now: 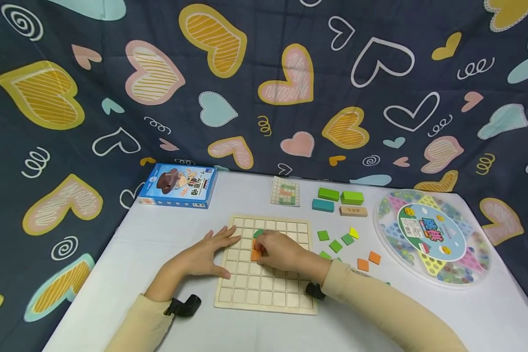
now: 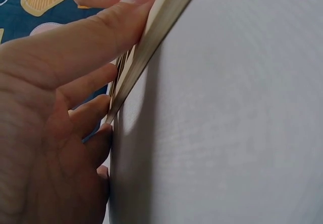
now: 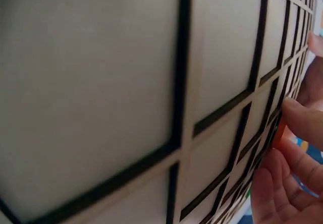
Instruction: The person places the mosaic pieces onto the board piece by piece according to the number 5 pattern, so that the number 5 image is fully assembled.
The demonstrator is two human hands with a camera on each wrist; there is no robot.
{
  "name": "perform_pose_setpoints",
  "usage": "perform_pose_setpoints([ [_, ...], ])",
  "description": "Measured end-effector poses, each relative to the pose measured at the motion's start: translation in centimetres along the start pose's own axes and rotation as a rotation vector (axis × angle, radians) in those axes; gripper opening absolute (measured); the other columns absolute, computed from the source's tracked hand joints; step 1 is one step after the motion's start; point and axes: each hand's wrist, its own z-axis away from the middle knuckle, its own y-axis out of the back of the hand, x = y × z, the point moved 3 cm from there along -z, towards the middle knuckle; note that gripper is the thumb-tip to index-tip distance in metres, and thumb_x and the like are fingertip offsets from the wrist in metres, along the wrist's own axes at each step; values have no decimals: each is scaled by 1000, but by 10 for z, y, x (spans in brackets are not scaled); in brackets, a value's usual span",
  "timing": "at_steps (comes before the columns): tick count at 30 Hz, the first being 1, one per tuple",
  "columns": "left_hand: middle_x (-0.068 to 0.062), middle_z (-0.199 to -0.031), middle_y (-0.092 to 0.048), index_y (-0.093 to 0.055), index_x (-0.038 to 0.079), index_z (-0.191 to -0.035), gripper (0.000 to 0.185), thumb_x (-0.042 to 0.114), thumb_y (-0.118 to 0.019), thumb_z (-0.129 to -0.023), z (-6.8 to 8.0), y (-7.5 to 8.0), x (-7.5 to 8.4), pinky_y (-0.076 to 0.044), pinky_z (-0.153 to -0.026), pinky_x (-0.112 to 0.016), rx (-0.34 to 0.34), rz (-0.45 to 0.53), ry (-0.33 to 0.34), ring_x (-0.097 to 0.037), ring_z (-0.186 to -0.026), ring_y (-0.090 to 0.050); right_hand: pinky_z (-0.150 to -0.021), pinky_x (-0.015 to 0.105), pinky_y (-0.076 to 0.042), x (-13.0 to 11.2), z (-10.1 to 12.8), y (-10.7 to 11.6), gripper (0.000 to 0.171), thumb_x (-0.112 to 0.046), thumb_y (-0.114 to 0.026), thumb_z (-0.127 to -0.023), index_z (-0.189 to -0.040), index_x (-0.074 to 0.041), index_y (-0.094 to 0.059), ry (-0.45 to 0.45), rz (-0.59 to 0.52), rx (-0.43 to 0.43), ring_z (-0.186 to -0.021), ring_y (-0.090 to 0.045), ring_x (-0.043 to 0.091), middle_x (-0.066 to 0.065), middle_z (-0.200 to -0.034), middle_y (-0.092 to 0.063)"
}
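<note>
A pale wooden grid board [image 1: 266, 297] lies on the white table. Spread along its left edge is my left hand [image 1: 204, 256], its thumb and fingertips touching the rim; in the left wrist view the thumb [image 2: 96, 40] presses the board's edge [image 2: 151, 42]. Over the upper middle cells, my right hand [image 1: 282, 250] pinches an orange square tile [image 3: 280, 129] between thumb and fingers, low against the grid. Orange [image 1: 255, 255] shows beside the fingertips in the head view, and a green tile [image 1: 258, 233] lies just beyond, partly covered by the hand.
Right of the board lie several loose green tiles [image 1: 335, 246], a yellow tile [image 1: 354, 232] and two orange tiles [image 1: 363, 265]. Behind stand a pattern card [image 1: 285, 191], coloured blocks [image 1: 328, 194] and a blue box [image 1: 178, 186]. A round marble game case [image 1: 432, 238] sits at far right.
</note>
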Motion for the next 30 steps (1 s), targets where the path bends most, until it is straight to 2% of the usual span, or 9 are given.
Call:
perform_pose_setpoints([
  [4,-4,-159,-16,-38,15,-146,96,44,-82,-66,-5,-3,0,-4,-118,-54,-3,-2,-6,-29,-147,-10,-65,18,-46,5,7,3,25,-28,-75,-81,-96,-12,-65,-17,-55,-2,-73,-50,6,-6,-86,-57],
  [7,-4,-159,-17,-39,15,-146,96,44,-82,-66,-7,-5,-1,-4,-118,-54,-8,0,-13,-29,-147,-10,-72,22,-50,14,22,13,30,-28,-75,-81,-103,-10,-65,-38,-175,37,-81,-56,9,-1,-93,-62],
  [11,-6,-159,-18,-39,14,-145,96,41,-84,-65,-6,-4,-1,-4,-117,-56,2,17,-17,-30,-147,-11,-83,32,-54,38,59,30,33,-22,-72,-84,-112,-6,-64,-59,-339,138,-95,-62,20,7,-106,-65],
  [14,-8,-159,-17,-39,13,-145,97,40,-84,-64,-3,-3,-2,-3,-116,-57,12,35,-17,-32,-146,-11,-87,38,-54,63,96,38,36,-19,-71,-85,-117,-5,-62,-88,-374,210,-101,-62,25,9,-112,-65],
  [18,-8,-159,-17,-39,14,-146,97,43,-83,-64,0,-3,-4,-2,-116,-58,5,29,-12,-33,-146,-10,-85,38,-54,99,147,40,36,-17,-71,-84,-117,-6,-63,-202,-367,291,-100,-64,26,8,-112,-66],
  [22,-9,-158,-18,-39,14,-146,97,44,-82,-64,2,-3,-4,-3,-116,-58,5,17,-4,-34,-146,-10,-77,29,-55,127,188,37,35,-20,-71,-85,-117,-8,-63,-359,-337,325,-95,-64,22,5,-108,-67],
  [25,-9,-158,-19,-39,13,-146,98,44,-82,-64,1,-2,-4,-3,-116,-59,8,20,-6,-34,-146,-10,-73,23,-54,139,203,33,34,-17,-71,-84,-115,-7,-65,-415,-306,321,-89,-63,17,3,-103,-67],
  [30,-9,-158,-19,-38,13,-146,97,45,-82,-65,-4,-3,-3,-3,-116,-59,12,23,-20,-33,-146,-11,-69,23,-52,144,204,31,25,-11,-73,-81,-106,-8,-68,-409,-168,289,-82,-58,10,-1,-96,-64],
])
